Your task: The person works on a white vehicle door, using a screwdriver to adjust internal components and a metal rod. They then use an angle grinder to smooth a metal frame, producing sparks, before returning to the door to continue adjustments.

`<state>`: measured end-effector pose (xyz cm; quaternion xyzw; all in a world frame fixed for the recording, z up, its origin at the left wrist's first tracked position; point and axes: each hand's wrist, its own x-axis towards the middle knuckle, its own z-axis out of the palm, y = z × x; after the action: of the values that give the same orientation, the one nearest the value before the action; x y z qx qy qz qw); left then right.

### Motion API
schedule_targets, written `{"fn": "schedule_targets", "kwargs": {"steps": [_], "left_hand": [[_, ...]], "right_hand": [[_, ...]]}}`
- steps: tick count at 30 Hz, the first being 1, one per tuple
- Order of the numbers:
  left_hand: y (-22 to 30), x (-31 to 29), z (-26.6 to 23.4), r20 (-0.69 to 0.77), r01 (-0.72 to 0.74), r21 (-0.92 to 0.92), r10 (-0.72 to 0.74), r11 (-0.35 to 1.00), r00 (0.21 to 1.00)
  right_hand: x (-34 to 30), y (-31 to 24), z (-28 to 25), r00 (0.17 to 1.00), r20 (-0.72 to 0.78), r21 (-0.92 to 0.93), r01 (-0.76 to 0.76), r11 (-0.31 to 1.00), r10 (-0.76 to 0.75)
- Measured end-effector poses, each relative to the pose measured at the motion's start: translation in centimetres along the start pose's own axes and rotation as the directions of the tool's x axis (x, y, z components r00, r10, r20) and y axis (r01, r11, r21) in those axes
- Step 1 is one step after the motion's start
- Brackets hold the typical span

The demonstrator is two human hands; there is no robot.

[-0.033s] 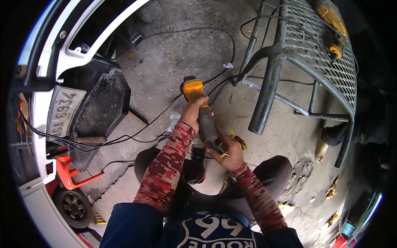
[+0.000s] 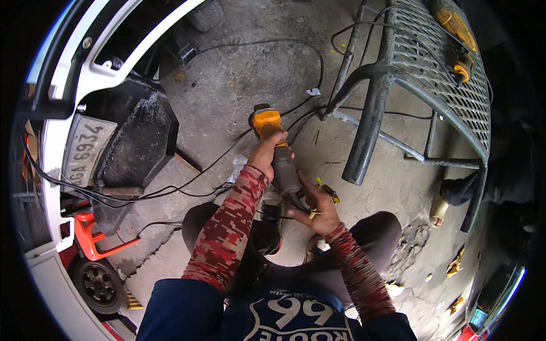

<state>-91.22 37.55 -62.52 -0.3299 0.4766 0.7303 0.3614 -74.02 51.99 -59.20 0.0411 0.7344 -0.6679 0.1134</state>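
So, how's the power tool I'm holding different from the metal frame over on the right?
The power tool has an orange head and a narrow grey body; the metal frame is grey tubing with a mesh panel. The frame is far larger than the tool. Your left hand grips the tool, with your right hand at its lower end, while the frame rests on the floor. Both show grey.

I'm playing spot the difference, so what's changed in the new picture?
Only a little: the right hand has shifted slightly right and back toward the person, and its thumb looks a bit farther from the power tool's tail. The other person's foot seems slightly lower in the picture. The left hand still grips the power tool, and the metal frame stayed put.
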Motion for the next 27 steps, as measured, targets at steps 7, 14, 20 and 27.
{"fn": "schedule_targets", "kwargs": {"steps": [7,14,20,27], "left_hand": [[-0.1,1.6,1.3,0.212,0.151,-0.033,-0.141,0.988,0.967],[-1.6,2.0,2.6,0.278,0.215,0.020,-0.212,0.976,0.937],[-2.4,1.6,3.4,0.343,0.185,0.050,-0.191,0.981,0.920],[-3.8,2.7,2.2,0.435,0.096,0.004,-0.088,0.995,0.896]], "right_hand": [[-0.8,3.6,-3.6,0.982,0.190,0.667,-0.114,0.736,-0.020],[-1.2,3.2,-1.3,0.980,-0.195,0.447,0.047,0.893,0.046],[-1.7,2.1,-1.5,0.961,-0.249,-0.028,0.114,0.993,-0.117],[-0.6,2.6,0.0,0.886,-0.347,-0.204,0.249,0.947,-0.308]]}}
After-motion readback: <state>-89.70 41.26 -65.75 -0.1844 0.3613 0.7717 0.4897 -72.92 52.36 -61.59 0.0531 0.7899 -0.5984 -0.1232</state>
